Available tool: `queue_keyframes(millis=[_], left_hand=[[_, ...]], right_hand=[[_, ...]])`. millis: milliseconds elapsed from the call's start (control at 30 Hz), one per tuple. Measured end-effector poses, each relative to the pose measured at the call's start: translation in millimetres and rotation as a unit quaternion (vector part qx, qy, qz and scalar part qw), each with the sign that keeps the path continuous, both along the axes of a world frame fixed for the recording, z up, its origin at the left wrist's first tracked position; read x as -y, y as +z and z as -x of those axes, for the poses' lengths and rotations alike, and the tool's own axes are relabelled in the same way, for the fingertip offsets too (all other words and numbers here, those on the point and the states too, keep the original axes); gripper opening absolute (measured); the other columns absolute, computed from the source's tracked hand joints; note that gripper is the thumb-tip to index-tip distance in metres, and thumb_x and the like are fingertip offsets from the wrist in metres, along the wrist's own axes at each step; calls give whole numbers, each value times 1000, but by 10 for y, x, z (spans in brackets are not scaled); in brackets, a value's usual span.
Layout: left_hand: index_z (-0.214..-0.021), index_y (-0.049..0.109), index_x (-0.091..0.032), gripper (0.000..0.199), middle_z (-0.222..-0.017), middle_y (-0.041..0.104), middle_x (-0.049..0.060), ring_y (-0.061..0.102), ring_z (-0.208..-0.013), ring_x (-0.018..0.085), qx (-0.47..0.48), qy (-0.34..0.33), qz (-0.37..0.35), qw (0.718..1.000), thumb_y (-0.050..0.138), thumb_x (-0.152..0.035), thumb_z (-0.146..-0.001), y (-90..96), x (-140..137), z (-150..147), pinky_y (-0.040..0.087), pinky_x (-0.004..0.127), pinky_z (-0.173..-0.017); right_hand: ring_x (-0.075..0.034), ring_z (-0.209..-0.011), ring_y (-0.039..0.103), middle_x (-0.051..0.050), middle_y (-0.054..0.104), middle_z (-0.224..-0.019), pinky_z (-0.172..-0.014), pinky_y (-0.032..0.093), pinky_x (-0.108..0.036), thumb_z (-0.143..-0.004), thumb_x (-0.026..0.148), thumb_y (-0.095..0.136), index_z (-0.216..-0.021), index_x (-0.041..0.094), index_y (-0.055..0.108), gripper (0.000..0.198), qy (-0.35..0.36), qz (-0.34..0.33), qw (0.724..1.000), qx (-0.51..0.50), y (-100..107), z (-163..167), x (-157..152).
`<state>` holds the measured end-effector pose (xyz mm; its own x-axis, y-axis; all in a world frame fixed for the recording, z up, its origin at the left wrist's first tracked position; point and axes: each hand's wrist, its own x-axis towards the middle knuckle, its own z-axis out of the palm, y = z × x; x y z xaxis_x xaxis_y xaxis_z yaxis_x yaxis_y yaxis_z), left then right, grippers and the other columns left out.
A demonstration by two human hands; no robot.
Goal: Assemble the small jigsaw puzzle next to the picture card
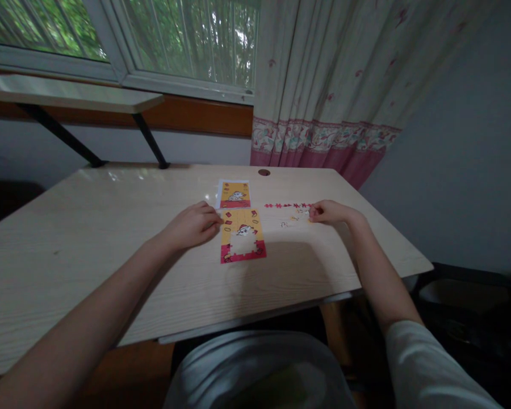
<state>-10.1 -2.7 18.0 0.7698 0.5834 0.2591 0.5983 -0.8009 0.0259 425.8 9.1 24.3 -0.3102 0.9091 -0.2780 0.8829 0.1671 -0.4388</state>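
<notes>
A partly assembled jigsaw puzzle [259,230], yellow above and red below with a white cartoon animal, lies flat on the desk. Its lower middle has a gap where bare desk shows through. My left hand [198,224] is closed, its fingertips pressed against the puzzle's left edge. Behind the puzzle lies a reference picture [235,195] in matching colours. To the right, my right hand [330,212] is closed in a pinch on a small puzzle piece, mostly hidden by the fingers. Loose white and yellow pieces [296,218] lie beside it, and a row of red pieces [278,205] runs just behind.
The light wood desk [187,289] has a round cable hole [264,172] near its back edge. A raised shelf [80,94] on black supports stands at the back left. A floral curtain [319,96] hangs behind, beside a window [187,40]. A dark chair [468,284] is at the right.
</notes>
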Motion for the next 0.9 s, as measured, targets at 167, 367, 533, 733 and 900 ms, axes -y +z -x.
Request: queue_keyframes(millis=[167, 367, 533, 733, 900], left_hand=[[-91, 72, -17, 29, -88, 69, 10, 57, -86, 24, 27, -4, 15, 1000, 46, -27, -87, 8, 10, -6, 46, 39, -79], [-92, 72, -18, 27, -87, 69, 8, 57, -85, 23, 22, -3, 7, 1000, 46, -25, -86, 4, 11, -10, 46, 37, -79], [-91, 71, -16, 28, -87, 68, 10, 56, -86, 23, 9, -6, 0, 1000, 45, -25, -87, 3, 8, -14, 45, 38, -79], [-91, 72, -16, 29, -86, 69, 11, 57, -85, 24, 24, -2, 9, 1000, 45, -26, -87, 10, 23, -33, 46, 39, -78], [-91, 71, -16, 29, -88, 69, 10, 56, -85, 24, 4, -4, 1, 1000, 44, -26, -88, 11, 22, -31, 45, 38, -79]], right_hand=[[-10, -57, 45, 1, 55, -62, -54, 33, -23, -75, 35, 53, -75, 16, 62, 21, -4, -41, 999, 3, 77, 35, 83], [-9, -56, 44, 2, 54, -61, -53, 33, -22, -70, 36, 62, -81, 15, 63, 24, 8, -5, 1000, -5, 105, 73, 87], [-10, -57, 47, 2, 55, -63, -53, 35, -22, -66, 29, 68, -85, 14, 63, 25, 14, 14, 1000, -8, 52, 125, 69], [-10, -56, 49, 2, 58, -63, -54, 36, -23, -66, 30, 69, -83, 15, 64, 23, 10, 17, 1000, -9, 13, 114, 51], [-10, -57, 48, 1, 58, -64, -53, 34, -22, -69, 31, 66, -83, 15, 64, 21, 17, -9, 1000, -4, 19, 147, 55]])
